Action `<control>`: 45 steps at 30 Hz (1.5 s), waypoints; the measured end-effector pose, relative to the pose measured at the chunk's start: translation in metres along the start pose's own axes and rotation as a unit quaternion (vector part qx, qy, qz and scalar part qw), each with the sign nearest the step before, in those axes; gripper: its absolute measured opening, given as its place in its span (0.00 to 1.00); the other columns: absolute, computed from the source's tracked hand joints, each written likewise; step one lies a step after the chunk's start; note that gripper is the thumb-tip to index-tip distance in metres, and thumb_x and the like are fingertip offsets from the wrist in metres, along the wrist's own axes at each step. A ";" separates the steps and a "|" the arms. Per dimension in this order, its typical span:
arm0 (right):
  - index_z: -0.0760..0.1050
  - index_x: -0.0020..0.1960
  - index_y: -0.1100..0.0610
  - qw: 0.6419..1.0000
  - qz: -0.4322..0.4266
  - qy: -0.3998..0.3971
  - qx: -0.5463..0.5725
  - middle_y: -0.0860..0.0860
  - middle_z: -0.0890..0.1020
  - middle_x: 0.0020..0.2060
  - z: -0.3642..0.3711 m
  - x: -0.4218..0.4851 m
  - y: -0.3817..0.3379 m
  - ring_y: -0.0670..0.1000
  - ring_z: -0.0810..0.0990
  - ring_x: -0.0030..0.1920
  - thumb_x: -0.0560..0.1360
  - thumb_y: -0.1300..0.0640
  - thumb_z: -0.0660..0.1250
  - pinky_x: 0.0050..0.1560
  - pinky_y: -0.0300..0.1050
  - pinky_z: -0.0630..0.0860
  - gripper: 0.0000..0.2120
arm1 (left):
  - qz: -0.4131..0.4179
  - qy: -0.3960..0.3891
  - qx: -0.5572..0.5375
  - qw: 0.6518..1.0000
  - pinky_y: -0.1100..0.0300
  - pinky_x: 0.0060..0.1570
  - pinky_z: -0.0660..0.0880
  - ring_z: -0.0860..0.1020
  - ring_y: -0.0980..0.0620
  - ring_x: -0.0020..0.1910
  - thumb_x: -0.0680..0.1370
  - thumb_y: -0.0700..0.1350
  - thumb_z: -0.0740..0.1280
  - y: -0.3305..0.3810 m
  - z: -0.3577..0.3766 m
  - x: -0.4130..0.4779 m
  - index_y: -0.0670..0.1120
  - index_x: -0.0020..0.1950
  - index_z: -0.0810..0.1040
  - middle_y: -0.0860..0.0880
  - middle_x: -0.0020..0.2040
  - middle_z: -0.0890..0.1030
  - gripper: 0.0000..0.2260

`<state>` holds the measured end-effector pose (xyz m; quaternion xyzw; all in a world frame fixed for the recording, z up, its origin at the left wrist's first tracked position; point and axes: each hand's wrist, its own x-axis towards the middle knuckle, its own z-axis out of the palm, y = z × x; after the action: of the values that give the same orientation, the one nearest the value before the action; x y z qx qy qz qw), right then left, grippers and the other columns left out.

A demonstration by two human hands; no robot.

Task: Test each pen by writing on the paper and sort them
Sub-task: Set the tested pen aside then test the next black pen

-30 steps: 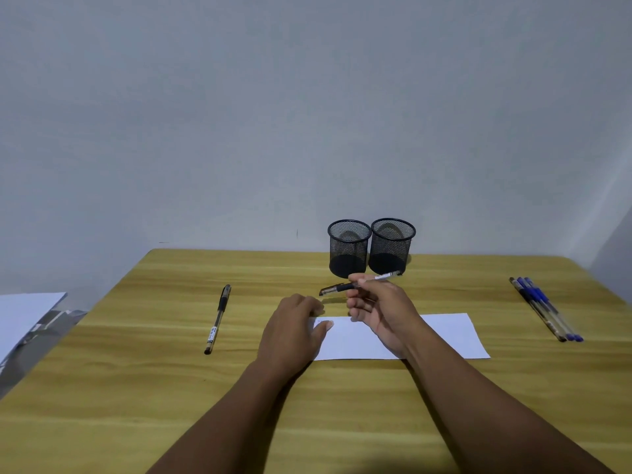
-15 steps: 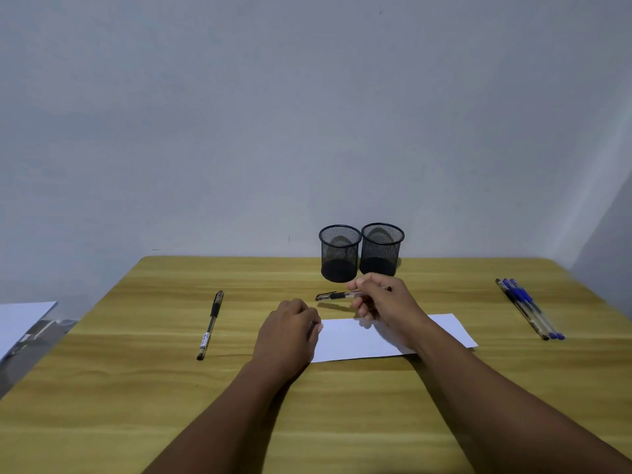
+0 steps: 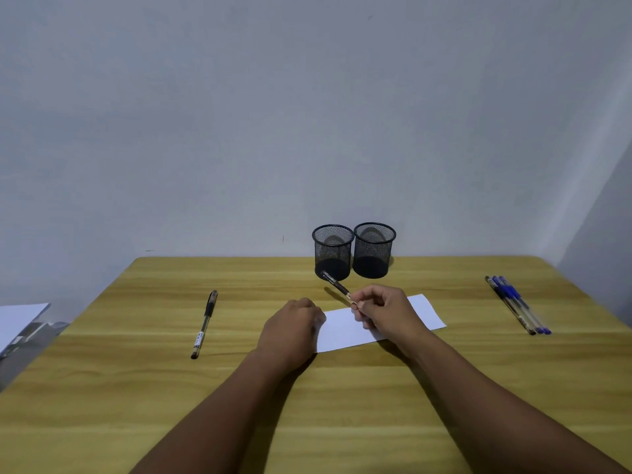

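Observation:
My right hand (image 3: 384, 311) pinches a dark pen (image 3: 336, 285) over the white paper strip (image 3: 345, 328); the pen's free end slants up and left toward the cups. My left hand (image 3: 290, 328) rests with curled fingers on the paper's left end. Two black mesh cups (image 3: 332, 250) (image 3: 373, 249) stand side by side behind the paper. A capped black pen (image 3: 204, 323) lies alone on the left of the wooden table (image 3: 136, 388). Several blue pens (image 3: 516, 302) lie together at the right.
White sheets (image 3: 18, 318) and a grey object lie off the table's left edge. A plain wall stands right behind the table. The near half of the table holds only my forearms.
The pen in my right hand has swung from lying level to slanting up-left, and the hand has come down over the paper. My left hand has stayed on the paper.

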<state>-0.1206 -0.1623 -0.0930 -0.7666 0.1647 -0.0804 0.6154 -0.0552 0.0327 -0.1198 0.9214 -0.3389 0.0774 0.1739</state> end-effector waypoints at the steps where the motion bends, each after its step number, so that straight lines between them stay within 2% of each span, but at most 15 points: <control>1: 0.82 0.53 0.62 1.000 0.003 0.009 0.008 0.60 0.85 0.44 0.001 0.001 0.001 0.52 0.81 0.40 0.81 0.70 0.63 0.36 0.40 0.79 0.09 | -0.003 0.004 0.001 1.000 0.55 0.48 0.76 0.75 0.51 0.58 0.80 0.45 0.61 0.003 -0.001 0.000 0.51 0.57 0.81 0.54 0.58 0.79 0.10; 5: 0.77 0.55 0.61 0.998 0.026 0.034 0.037 0.62 0.83 0.42 0.003 0.003 0.006 0.54 0.80 0.38 0.80 0.69 0.65 0.36 0.44 0.80 0.06 | 0.015 -0.001 0.023 1.000 0.56 0.50 0.72 0.74 0.49 0.57 0.81 0.52 0.59 0.015 0.000 -0.002 0.50 0.60 0.77 0.51 0.59 0.77 0.12; 9: 0.75 0.59 0.60 0.996 0.038 0.038 0.073 0.61 0.79 0.41 0.000 0.003 0.003 0.52 0.76 0.35 0.81 0.69 0.63 0.31 0.44 0.75 0.09 | 0.065 -0.016 0.017 0.998 0.52 0.60 0.71 0.74 0.47 0.60 0.80 0.53 0.56 0.028 0.011 0.002 0.50 0.63 0.74 0.50 0.61 0.76 0.16; 12: 0.76 0.59 0.54 0.997 0.017 0.074 0.012 0.57 0.81 0.42 -0.013 0.004 0.000 0.51 0.77 0.36 0.82 0.67 0.62 0.34 0.43 0.76 0.11 | 0.099 -0.018 0.026 0.995 0.51 0.65 0.68 0.70 0.45 0.66 0.80 0.50 0.55 0.046 0.018 0.009 0.50 0.67 0.72 0.48 0.68 0.74 0.17; 16: 0.76 0.61 0.53 0.986 -0.031 0.143 -0.085 0.53 0.82 0.43 -0.059 0.009 0.000 0.50 0.79 0.42 0.82 0.64 0.62 0.43 0.45 0.74 0.11 | 0.105 -0.021 0.013 0.994 0.49 0.76 0.59 0.60 0.45 0.77 0.83 0.51 0.53 0.071 0.019 0.021 0.51 0.75 0.66 0.47 0.78 0.65 0.20; 21: 0.74 0.59 0.52 0.956 -0.024 0.241 -0.164 0.56 0.78 0.45 -0.130 0.007 0.008 0.51 0.74 0.36 0.83 0.64 0.58 0.27 0.37 0.70 0.12 | 0.123 -0.046 0.022 0.991 0.49 0.76 0.58 0.59 0.45 0.78 0.83 0.56 0.53 0.109 0.022 0.043 0.51 0.77 0.63 0.47 0.79 0.62 0.23; 22: 0.74 0.59 0.52 0.949 -0.021 0.254 -0.188 0.57 0.78 0.47 -0.142 0.005 0.011 0.52 0.74 0.36 0.82 0.65 0.58 0.27 0.36 0.69 0.12 | 0.128 -0.051 0.020 0.990 0.49 0.76 0.58 0.59 0.45 0.78 0.83 0.56 0.54 0.117 0.025 0.047 0.51 0.77 0.63 0.47 0.79 0.62 0.23; 25: 0.75 0.57 0.51 0.926 0.000 0.277 -0.257 0.56 0.78 0.54 -0.169 0.001 0.023 0.54 0.77 0.43 0.80 0.66 0.58 0.35 0.42 0.71 0.13 | 0.132 -0.071 0.014 0.989 0.49 0.75 0.59 0.59 0.45 0.77 0.83 0.57 0.55 0.139 0.035 0.059 0.51 0.77 0.63 0.47 0.79 0.62 0.23; 27: 0.75 0.58 0.52 0.914 0.017 0.261 -0.309 0.56 0.77 0.57 -0.181 -0.003 0.033 0.56 0.76 0.51 0.77 0.68 0.59 0.47 0.48 0.76 0.16 | 0.137 -0.098 0.015 0.986 0.48 0.74 0.60 0.60 0.45 0.76 0.83 0.57 0.55 0.150 0.044 0.063 0.50 0.77 0.63 0.47 0.78 0.63 0.24; 29: 0.75 0.61 0.53 0.904 0.021 0.234 -0.359 0.58 0.76 0.63 -0.187 -0.005 0.045 0.58 0.74 0.60 0.75 0.69 0.59 0.60 0.53 0.75 0.19 | 0.147 -0.116 0.019 0.982 0.48 0.73 0.62 0.63 0.45 0.75 0.83 0.56 0.54 0.155 0.054 0.064 0.49 0.76 0.64 0.46 0.77 0.66 0.23; 31: 0.74 0.64 0.55 0.893 0.022 0.225 -0.390 0.59 0.74 0.68 -0.187 -0.006 0.057 0.61 0.72 0.67 0.75 0.70 0.59 0.66 0.55 0.73 0.21 | 0.151 -0.122 0.015 0.981 0.48 0.73 0.63 0.63 0.45 0.74 0.83 0.55 0.53 0.154 0.063 0.063 0.48 0.75 0.65 0.46 0.76 0.67 0.23; 35: 0.73 0.65 0.57 0.855 0.022 0.237 -0.460 0.59 0.75 0.62 -0.184 -0.003 0.070 0.61 0.74 0.60 0.75 0.70 0.61 0.59 0.54 0.73 0.21 | 0.146 -0.125 -0.003 0.981 0.48 0.77 0.56 0.57 0.45 0.80 0.84 0.53 0.50 0.147 0.069 0.059 0.50 0.78 0.62 0.47 0.80 0.61 0.23; 38: 0.73 0.68 0.57 0.832 0.021 0.258 -0.491 0.59 0.76 0.63 -0.184 0.000 0.072 0.61 0.74 0.61 0.77 0.67 0.62 0.60 0.53 0.72 0.20 | 0.142 -0.122 -0.011 0.982 0.49 0.78 0.53 0.53 0.47 0.81 0.85 0.52 0.50 0.146 0.071 0.057 0.51 0.80 0.60 0.49 0.82 0.58 0.22; 45: 0.75 0.66 0.57 0.812 0.028 0.295 -0.503 0.57 0.75 0.65 -0.182 0.000 0.080 0.58 0.73 0.63 0.79 0.61 0.61 0.61 0.51 0.71 0.15 | 0.146 -0.105 -0.004 0.984 0.50 0.78 0.52 0.53 0.47 0.81 0.85 0.52 0.49 0.147 0.072 0.055 0.52 0.79 0.60 0.49 0.81 0.58 0.22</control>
<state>-0.1924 -0.3442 -0.1285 -0.9034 0.3777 -0.1916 0.0678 -0.1075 -0.1314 -0.1330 0.8643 -0.4863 0.0032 0.1282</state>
